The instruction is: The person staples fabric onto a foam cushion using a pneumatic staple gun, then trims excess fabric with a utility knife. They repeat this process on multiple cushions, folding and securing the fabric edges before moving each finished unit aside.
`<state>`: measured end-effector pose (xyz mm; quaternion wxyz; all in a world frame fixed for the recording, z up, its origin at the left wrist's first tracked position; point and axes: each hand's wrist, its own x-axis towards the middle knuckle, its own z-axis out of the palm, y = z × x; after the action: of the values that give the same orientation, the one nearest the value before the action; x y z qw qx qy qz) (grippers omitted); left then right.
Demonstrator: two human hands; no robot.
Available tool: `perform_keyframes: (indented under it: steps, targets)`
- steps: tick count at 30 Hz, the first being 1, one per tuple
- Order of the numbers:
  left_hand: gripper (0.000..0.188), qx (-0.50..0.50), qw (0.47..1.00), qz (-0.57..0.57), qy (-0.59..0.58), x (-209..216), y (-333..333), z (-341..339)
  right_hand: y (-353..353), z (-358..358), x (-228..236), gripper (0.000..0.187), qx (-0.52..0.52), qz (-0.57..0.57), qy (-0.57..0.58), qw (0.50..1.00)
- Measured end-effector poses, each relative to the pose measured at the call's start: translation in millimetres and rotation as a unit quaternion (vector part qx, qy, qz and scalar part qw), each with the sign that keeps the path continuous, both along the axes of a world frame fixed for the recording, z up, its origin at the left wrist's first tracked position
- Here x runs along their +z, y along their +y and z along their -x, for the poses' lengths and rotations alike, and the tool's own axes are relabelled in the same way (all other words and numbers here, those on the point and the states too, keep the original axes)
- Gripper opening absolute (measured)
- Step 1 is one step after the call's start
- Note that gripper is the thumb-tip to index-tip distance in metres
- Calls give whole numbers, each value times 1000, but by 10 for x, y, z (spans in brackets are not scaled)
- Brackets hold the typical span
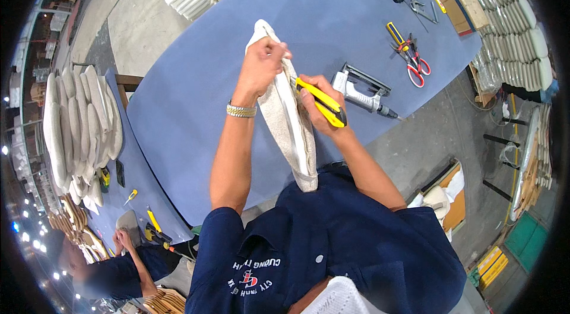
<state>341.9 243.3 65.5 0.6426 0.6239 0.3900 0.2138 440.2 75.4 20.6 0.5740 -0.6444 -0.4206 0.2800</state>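
Note:
A beige fabric-covered seat pad (278, 122) stands on its edge in front of me, its near end against my shirt and a white strip running along its underside. My left hand (261, 70) is closed on the pad's upper part, its fingers pinched at the fabric edge; what is between the fingertips is too small to see. In my right hand (319, 89) is a yellow and black utility knife (322, 102), its tip end close against the pad's edge.
On the blue table (202, 82) lie a staple gun (359, 89), red-handled pliers (414, 67) and metal tools (415, 4). Boxes (464, 10) stand at its far right. Stacked pads (83, 124) sit on another table at left, where a co-worker (127, 260) handles a grey pad.

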Motion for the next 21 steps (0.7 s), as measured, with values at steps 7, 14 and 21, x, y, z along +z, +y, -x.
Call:
perform_keyframes:
  steps: [7,14,21]
  targets:
    - [17,225,931,142,-251,-427,-526,184,-1,29,-5,24,19,-32,-2,999]
    - [13,128,967,171,-138,-409,129,379,90,-78,94,26,50,-22,-13,998]
    - [13,12,974,219,-58,-416,470,385,444,-123,16,26,-1,-75,31,997]
